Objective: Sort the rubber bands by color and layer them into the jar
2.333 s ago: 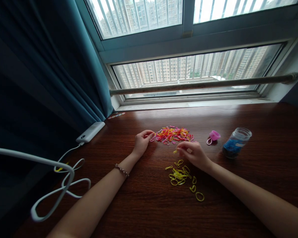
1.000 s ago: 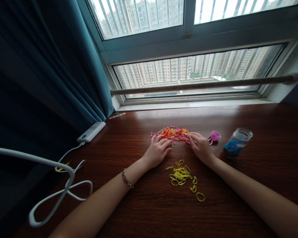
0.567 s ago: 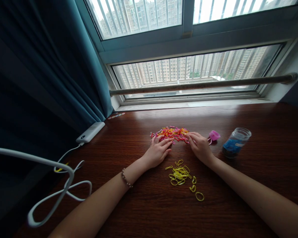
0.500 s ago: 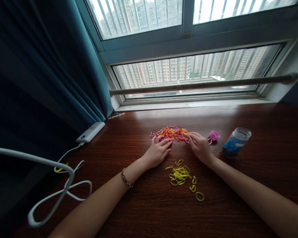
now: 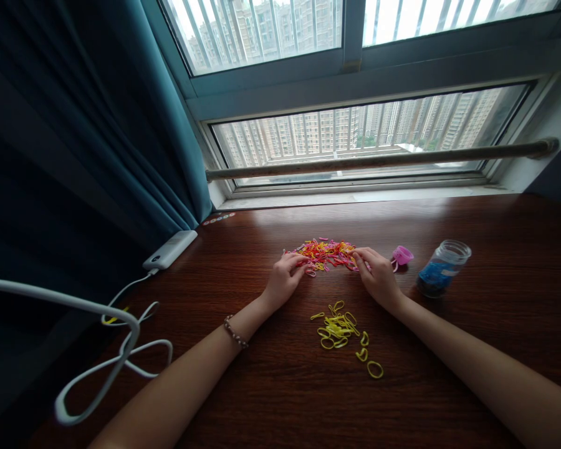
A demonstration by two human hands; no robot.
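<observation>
A pile of small rubber bands (image 5: 328,253), mostly pink, red and orange, lies on the dark wooden table. At its left edge is my left hand (image 5: 284,280), fingers stretched out onto the bands and the thumb a little apart. My right hand (image 5: 378,277) is at the pile's right edge with its fingertips drawn together; what lies between them is too small to make out. Nearer to me, between my forearms, a loose group of yellow rubber bands (image 5: 339,328) is spread on the wood, with several single ones to its right.
Right of my right hand are a pink cap-like piece (image 5: 403,255) and an uncapped clear jar (image 5: 443,269) with blue and dark contents. A white device (image 5: 171,249) with a looping white cable (image 5: 133,330) occupies the left, beside the blue curtain (image 5: 168,156). A window borders the far edge.
My left hand has drawn back slightly to the left, and its fingers have come closer together, uncovering some pink bands. My right hand stays almost in place at the pile.
</observation>
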